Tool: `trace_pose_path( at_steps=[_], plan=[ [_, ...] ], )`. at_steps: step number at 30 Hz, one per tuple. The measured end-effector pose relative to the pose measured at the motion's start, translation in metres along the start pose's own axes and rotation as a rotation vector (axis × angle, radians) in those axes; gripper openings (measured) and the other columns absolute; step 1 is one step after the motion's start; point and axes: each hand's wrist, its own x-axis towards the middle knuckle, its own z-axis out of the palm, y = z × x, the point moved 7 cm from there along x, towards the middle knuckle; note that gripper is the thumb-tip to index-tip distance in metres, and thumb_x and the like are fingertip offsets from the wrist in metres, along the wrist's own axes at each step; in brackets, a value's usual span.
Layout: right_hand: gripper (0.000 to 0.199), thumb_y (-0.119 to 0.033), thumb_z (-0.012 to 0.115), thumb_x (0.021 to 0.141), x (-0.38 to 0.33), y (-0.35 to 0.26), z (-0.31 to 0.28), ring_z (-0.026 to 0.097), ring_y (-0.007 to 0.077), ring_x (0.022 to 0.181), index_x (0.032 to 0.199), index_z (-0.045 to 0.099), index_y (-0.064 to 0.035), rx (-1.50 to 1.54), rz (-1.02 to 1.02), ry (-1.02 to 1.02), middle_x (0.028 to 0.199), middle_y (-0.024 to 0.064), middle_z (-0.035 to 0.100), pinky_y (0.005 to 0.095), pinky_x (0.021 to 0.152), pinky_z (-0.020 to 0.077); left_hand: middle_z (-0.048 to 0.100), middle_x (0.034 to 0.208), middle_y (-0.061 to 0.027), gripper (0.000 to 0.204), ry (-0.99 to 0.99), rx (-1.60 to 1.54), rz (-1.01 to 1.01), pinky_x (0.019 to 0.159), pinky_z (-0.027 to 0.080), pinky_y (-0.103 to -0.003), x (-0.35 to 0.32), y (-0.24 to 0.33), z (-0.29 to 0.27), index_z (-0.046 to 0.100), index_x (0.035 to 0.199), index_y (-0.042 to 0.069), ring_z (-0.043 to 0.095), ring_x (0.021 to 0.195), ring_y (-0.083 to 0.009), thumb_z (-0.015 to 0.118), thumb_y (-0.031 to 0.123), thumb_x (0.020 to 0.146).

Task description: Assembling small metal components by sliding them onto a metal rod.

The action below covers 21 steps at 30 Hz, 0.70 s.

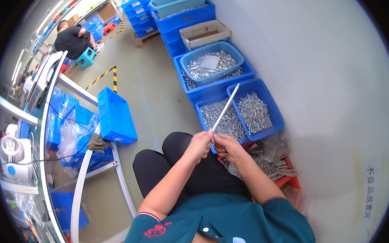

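Note:
I hold a thin silver metal rod upright and tilted to the right, its lower end pinched between both hands above my lap. My left hand grips the rod's bottom end from the left. My right hand pinches the same end from the right. The rod's tip points over a blue bin of small silver metal parts. A red tray heaped with several similar metal rods lies by my right side.
Blue bins of metal parts line the white wall on the right, with a cardboard box behind. A blue crate rests on a workbench frame at the left, near a small fan. Another person sits far back on a stool.

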Motion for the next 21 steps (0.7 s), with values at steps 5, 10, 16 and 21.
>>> trace_pose_path(
  at_steps=[5,10,16,21],
  plan=[
    [0.016,-0.023,0.056,0.088,-0.009,-0.007,-0.039,0.027,0.0024,0.043,0.085,0.057,-0.0065,-0.004,-0.121,0.254,0.057,-0.0061,0.036,0.0180,0.037,0.0179,0.028,0.050,0.0066,0.042,0.002,0.122,-0.100,0.034,0.013,-0.021,0.017,-0.021,0.027,0.047,0.075,0.010,0.018,0.036,-0.0033,0.041,0.047,0.092],
    [0.023,-0.027,0.058,0.087,0.006,-0.031,-0.100,0.026,0.0031,0.041,0.095,0.058,-0.0054,0.295,-0.171,0.368,0.056,-0.0060,0.032,0.0178,0.035,0.0184,0.029,0.053,0.0062,0.031,-0.028,0.232,-0.184,0.036,0.014,-0.021,-0.004,-0.038,0.034,0.049,0.081,0.008,0.020,0.040,-0.0033,0.047,0.038,0.092],
    [0.025,-0.031,0.058,0.087,0.033,-0.095,-0.174,0.030,0.0042,0.041,0.088,0.057,-0.0067,0.527,-0.214,0.397,0.056,-0.0048,0.036,0.0179,0.035,0.0203,0.030,0.054,0.0067,0.027,-0.101,0.083,-0.189,0.036,0.015,-0.019,-0.060,-0.048,0.014,0.050,0.084,0.007,0.020,0.041,-0.0025,0.047,0.032,0.093],
    [0.008,-0.010,0.053,0.087,0.052,-0.066,-0.183,0.042,0.0091,0.050,0.086,0.052,-0.0023,0.649,-0.127,0.451,0.066,0.0028,0.047,0.0195,0.037,0.0295,0.033,0.055,0.0073,0.025,-0.021,0.046,-0.124,0.037,0.018,-0.018,-0.076,-0.043,-0.010,0.051,0.082,0.008,0.024,0.042,-0.0017,0.050,0.030,0.092]
  ],
)
